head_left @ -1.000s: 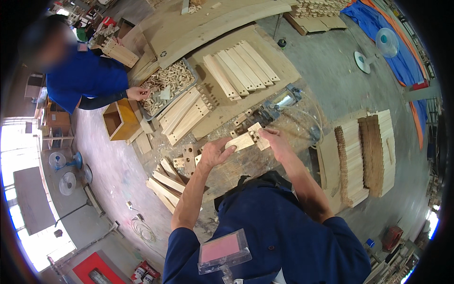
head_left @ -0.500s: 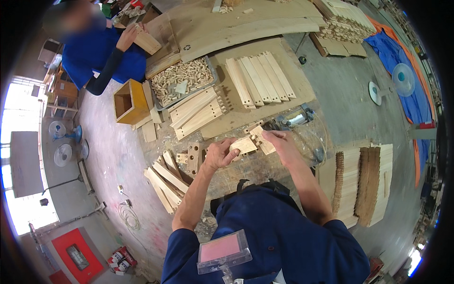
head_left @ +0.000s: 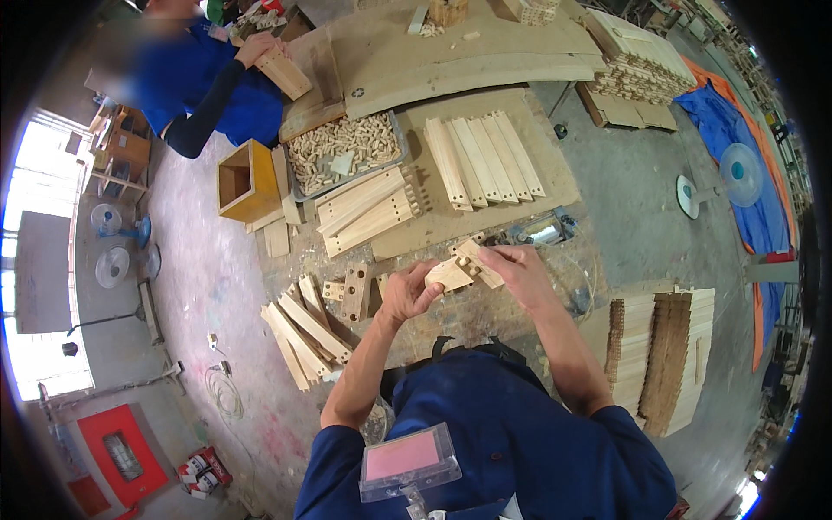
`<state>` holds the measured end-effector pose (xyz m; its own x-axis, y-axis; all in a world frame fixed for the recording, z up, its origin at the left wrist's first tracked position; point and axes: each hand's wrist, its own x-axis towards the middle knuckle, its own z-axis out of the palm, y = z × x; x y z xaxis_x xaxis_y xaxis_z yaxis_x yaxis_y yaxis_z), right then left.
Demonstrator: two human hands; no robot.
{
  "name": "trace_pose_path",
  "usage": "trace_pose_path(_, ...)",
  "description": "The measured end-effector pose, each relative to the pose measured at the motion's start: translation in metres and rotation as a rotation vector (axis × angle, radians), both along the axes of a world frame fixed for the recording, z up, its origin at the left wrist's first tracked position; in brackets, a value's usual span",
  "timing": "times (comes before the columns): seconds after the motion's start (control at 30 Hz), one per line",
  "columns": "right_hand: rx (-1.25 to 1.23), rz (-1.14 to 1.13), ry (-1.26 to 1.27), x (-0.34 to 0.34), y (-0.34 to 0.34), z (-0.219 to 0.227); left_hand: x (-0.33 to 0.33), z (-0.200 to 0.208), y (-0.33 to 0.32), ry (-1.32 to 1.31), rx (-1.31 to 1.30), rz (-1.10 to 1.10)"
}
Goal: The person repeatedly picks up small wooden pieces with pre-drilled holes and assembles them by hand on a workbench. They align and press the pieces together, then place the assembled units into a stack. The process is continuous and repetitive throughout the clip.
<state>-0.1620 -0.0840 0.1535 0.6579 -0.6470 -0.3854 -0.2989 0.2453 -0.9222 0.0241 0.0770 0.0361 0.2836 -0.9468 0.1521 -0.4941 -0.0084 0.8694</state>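
My left hand [head_left: 411, 291] is closed on a short pale wooden block [head_left: 447, 276], thumb on its near edge. Opposite it, my right hand [head_left: 518, 276] pinches a second flat wooden piece [head_left: 488, 272], set at an angle to the block. Small dowel pegs show where the two pieces meet; whether they are seated in holes I cannot tell. Both pieces are held above the worktable, just in front of my body. To the left of my left hand stands a wooden block with large round holes [head_left: 355, 292], beside loose wooden strips [head_left: 305, 336].
Ahead are a grey tray [head_left: 400, 139] of dowels, drilled boards [head_left: 368, 212] with pegs, and a row of slats [head_left: 485, 160]. A yellow box [head_left: 248, 180] sits left. A metal tool [head_left: 544, 230] lies beyond my right hand. Across the table, a co-worker's hand [head_left: 256, 48] holds boards.
My view has shifted slightly, so the table sits lower in the picture. Both hands keep their hold, and the two wooden pieces stay together with little visible movement.
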Motion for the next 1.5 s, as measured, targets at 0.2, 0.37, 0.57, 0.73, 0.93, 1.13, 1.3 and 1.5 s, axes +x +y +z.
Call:
trace_pose_path(0.2,0.036,-0.047,-0.130,-0.004,-0.017,0.002,-0.030,0.014,-0.013,-0.039,-0.075,0.103)
trace_pose_path(0.37,-0.146,0.016,-0.009,0.012,-0.036,0.034,-0.058,0.011,-0.026,0.087,-0.133,0.194)
trace_pose_path(0.57,-0.224,0.052,0.029,0.022,-0.046,0.030,-0.071,0.007,-0.025,0.220,-0.045,0.226)
trace_pose_path(0.73,-0.241,0.105,0.049,0.029,-0.044,0.037,-0.068,0.008,-0.018,0.209,-0.031,0.239)
trace_pose_path(0.93,-0.192,0.144,0.094,0.035,-0.045,0.036,-0.071,0.017,-0.014,0.258,-0.026,0.287)
trace_pose_path(1.13,-0.147,0.141,0.022,0.037,-0.045,0.026,-0.071,0.021,-0.013,0.258,-0.005,0.302)
trace_pose_path(1.3,-0.171,0.123,0.082,0.036,-0.044,0.019,-0.068,0.015,-0.012,0.249,-0.002,0.297)
trace_pose_path(1.5,-0.015,-0.092,-0.035,0.017,-0.051,-0.045,-0.066,0.008,-0.012,0.224,0.203,0.290)
